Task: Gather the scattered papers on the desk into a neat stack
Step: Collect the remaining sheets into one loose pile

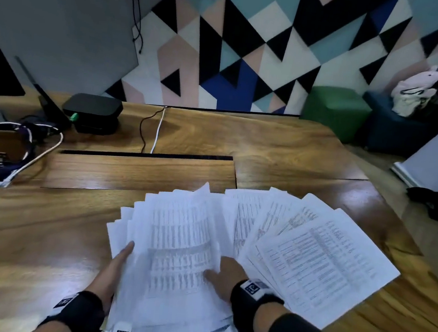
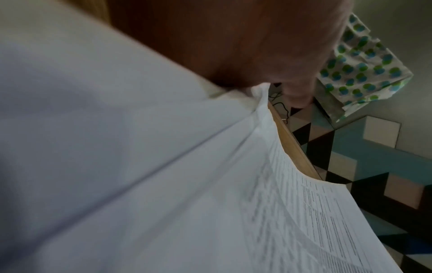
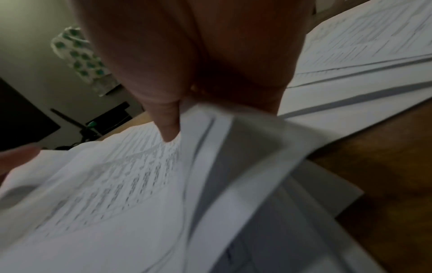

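White printed paper sheets (image 1: 318,258) are lying fanned across the glossy brown wooden desk (image 1: 45,234), near its front-right corner, w/ a thicker half-gathered bunch (image 1: 175,244) sitting at the left of the fan, betw. both hands. Left hand (image 1: 119,263) is lying along the bunch's left edge, fingers straight & together, thumb side up; the left wrist view is mostly filled w/ blurred paper (image 2: 210,184) and one fingertip (image 2: 297,88) sticking past the sheet edge, so whether anything's curling under the sheets I can't tell. Right hand (image 1: 224,274) is gripping the bunch's right edge: in the right wrist view the thumb (image 3: 168,127) is pressing on top of the printed page (image 3: 112,177) while the other fingers are going under the curled-up edges (image 3: 233,140), so it's pinching several sheets. Top sheets of the bunch are bowing upward along that side. Rest of the fan is spreading to the right, overlapping, lying flat & touching the desk. Both wrists are wearing black straps w/ square marker tags (image 1: 253,288). Further back on the desk: a black rounded box (image 1: 92,112), a black & a white cable (image 1: 158,130) running from the rear edge, and a tangle of cords (image 1: 32,131) at far left. Behind the desk there's a wall of coloured triangle panels (image 1: 237,47), plus a green cube stool (image 1: 335,110).
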Available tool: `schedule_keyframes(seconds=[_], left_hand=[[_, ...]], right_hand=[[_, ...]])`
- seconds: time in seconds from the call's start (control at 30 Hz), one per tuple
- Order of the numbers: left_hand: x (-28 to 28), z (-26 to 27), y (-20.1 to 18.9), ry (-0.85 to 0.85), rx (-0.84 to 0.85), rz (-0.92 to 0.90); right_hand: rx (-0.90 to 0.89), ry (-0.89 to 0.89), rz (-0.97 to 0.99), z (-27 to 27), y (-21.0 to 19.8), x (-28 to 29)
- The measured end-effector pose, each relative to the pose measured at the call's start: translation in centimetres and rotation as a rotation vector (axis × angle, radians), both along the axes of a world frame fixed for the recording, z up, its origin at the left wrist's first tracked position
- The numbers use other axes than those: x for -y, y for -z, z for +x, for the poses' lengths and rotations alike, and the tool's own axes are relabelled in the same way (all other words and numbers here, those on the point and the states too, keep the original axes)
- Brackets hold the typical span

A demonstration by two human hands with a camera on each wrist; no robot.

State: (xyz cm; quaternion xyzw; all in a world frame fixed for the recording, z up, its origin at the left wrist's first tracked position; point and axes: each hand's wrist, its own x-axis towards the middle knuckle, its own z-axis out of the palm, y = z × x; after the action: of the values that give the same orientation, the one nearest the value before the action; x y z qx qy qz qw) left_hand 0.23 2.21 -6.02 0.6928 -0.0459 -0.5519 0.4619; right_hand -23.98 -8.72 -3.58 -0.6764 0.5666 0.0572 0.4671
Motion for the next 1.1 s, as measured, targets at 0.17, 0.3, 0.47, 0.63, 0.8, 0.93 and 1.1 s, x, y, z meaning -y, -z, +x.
schedule_keyframes(seconds=[0.17, 0.3, 0.47, 0.63, 0.8, 0.93, 1.1], left_hand=[[0.0, -0.3, 0.9, 0.067, 0.185, 0.043], [0.0, 0.1, 0.4, -0.002, 0.316, 0.016], [-0.4, 1.3, 0.9, -0.015, 0.377, 0.052], [0.2, 1.0, 1.2, -0.014, 0.416, 0.092], [0.5, 0.8, 1.4, -0.01, 0.467, 0.116], [0.5, 0.9, 1.6, 0.002, 0.479, 0.129], [0.4, 0.3, 0.5, 0.03, 0.514, 0.123]], right_hand=[[-0.067, 0.161, -0.032, -3.1, 1.1, 1.5], [-0.316, 0.763, -0.211, -11.1, 0.7, 3.7], [-0.613, 1.023, 0.056, -19.0, 3.0, 5.2], [-0.566, 0.813, 0.142, -22.0, 10.1, 9.3], [-0.523, 0.766, 0.136, -24.9, 17.3, 11.9], [-0.583, 0.705, 0.12, -21.6, 12.1, 10.2], [-0.421, 0.798, 0.173, -18.7, 3.4, 7.6]])
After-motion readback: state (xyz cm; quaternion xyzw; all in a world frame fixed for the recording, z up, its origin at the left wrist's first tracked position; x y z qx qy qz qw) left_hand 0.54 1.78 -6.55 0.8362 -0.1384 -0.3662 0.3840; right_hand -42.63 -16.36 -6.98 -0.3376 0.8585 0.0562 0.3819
